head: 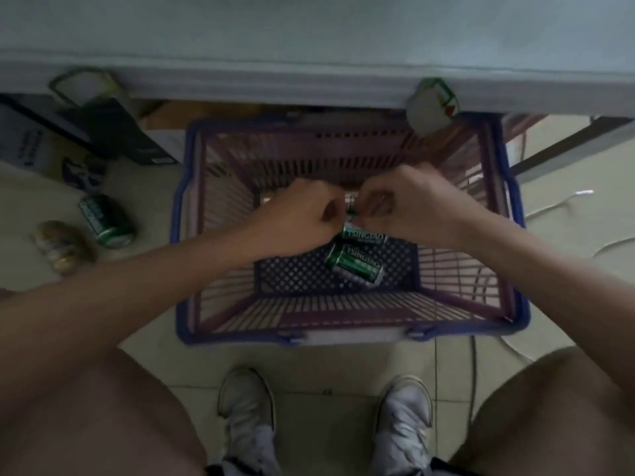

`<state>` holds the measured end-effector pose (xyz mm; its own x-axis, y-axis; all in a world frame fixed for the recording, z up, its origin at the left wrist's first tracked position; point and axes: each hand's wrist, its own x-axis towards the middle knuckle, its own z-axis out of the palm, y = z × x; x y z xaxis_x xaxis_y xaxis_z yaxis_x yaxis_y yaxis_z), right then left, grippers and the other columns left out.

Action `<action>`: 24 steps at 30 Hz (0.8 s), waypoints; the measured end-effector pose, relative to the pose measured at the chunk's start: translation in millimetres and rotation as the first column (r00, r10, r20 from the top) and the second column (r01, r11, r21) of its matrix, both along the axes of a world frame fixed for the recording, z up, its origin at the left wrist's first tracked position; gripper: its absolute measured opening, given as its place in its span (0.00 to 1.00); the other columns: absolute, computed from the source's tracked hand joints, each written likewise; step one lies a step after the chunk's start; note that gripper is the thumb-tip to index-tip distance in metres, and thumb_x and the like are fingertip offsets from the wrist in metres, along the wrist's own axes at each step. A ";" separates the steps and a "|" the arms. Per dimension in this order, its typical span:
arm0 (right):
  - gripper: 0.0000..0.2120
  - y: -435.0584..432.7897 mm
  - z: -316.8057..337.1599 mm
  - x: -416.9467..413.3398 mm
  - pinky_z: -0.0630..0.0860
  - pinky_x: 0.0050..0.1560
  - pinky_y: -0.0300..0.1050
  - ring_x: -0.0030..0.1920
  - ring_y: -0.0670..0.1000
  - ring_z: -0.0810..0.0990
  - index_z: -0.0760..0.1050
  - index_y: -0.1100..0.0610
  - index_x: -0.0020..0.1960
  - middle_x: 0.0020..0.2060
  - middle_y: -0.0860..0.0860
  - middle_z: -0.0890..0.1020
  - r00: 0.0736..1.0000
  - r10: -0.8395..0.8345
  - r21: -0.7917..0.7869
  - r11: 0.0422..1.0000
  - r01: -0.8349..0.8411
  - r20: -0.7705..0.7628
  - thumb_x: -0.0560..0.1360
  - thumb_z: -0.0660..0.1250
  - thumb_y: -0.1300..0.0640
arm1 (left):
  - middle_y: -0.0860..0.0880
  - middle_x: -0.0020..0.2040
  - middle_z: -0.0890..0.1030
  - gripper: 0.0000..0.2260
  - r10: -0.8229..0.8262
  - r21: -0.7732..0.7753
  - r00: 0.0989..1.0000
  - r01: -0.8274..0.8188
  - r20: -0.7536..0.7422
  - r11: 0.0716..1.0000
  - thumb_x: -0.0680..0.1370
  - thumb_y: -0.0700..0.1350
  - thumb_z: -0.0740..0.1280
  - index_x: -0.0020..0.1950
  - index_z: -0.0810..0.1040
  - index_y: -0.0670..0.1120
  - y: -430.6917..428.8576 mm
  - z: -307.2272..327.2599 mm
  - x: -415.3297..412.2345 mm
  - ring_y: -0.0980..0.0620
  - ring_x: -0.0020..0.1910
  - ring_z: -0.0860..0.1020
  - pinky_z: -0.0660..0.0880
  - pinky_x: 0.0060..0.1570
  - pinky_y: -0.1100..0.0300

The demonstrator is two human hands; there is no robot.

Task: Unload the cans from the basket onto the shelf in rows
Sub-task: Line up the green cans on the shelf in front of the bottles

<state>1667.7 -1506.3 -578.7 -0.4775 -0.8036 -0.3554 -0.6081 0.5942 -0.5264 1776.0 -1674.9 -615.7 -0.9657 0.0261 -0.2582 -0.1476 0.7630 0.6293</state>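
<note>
A purple basket with a blue rim (350, 333) stands on the floor in front of my feet. Two green Tsingtao cans lie on its perforated bottom, one (355, 264) nearer me and one (366, 236) just under my right hand. Both hands reach into the basket and meet at its middle. My right hand (412, 204) pinches a third green can (352, 205), of which only a sliver shows between the hands. My left hand (299, 216) is curled into a fist over something hidden; a pale end shows past its knuckles. The grey shelf (309, 80) runs across the top.
On the floor to the left lie a green can (104, 221) and a golden can (65, 247). A black box (120, 132) stands beyond them. Blurred cans sit below the shelf edge at the left (82, 87) and right (433, 101). White cables (567, 201) trail at the right.
</note>
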 end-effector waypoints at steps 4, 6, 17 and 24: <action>0.05 -4.3 -38.1 12.9 0.77 0.37 0.45 0.37 0.48 0.80 0.80 0.50 0.39 0.36 0.46 0.81 0.990 0.131 0.298 0.944 -0.143 0.061 0.72 0.74 0.52 | 0.42 0.39 0.82 0.04 -0.092 -0.057 0.975 0.106 0.202 0.993 0.76 0.40 0.67 0.44 0.80 0.40 17.7 -29.0 1.1 0.46 0.38 0.81 0.78 0.37 0.48; 0.07 -7.2 -55.4 18.3 0.75 0.32 0.45 0.34 0.48 0.78 0.78 0.51 0.37 0.33 0.49 0.79 0.985 0.151 0.342 0.924 -0.169 0.079 0.72 0.72 0.54 | 0.39 0.38 0.81 0.06 -0.113 -0.068 0.960 0.134 0.255 0.989 0.76 0.39 0.66 0.42 0.79 0.37 24.2 -42.2 3.2 0.44 0.36 0.80 0.76 0.34 0.48; 0.09 8.0 -118.9 12.5 0.72 0.35 0.46 0.43 0.54 0.76 0.73 0.59 0.49 0.44 0.56 0.75 0.971 0.235 0.586 0.782 -0.211 0.036 0.76 0.71 0.57 | 0.42 0.56 0.78 0.12 -0.291 -0.152 0.884 0.365 0.365 0.919 0.78 0.43 0.67 0.60 0.77 0.40 27.1 -93.5 16.9 0.43 0.52 0.78 0.79 0.49 0.44; 0.44 14.1 -158.2 0.2 0.75 0.66 0.54 0.74 0.64 0.66 0.55 0.63 0.80 0.79 0.61 0.58 0.952 0.248 0.559 0.822 -0.108 -0.181 0.74 0.76 0.55 | 0.39 0.72 0.68 0.28 -0.492 -0.347 0.836 0.548 0.241 0.761 0.77 0.42 0.69 0.76 0.66 0.39 51.6 -132.6 19.4 0.40 0.65 0.71 0.76 0.58 0.47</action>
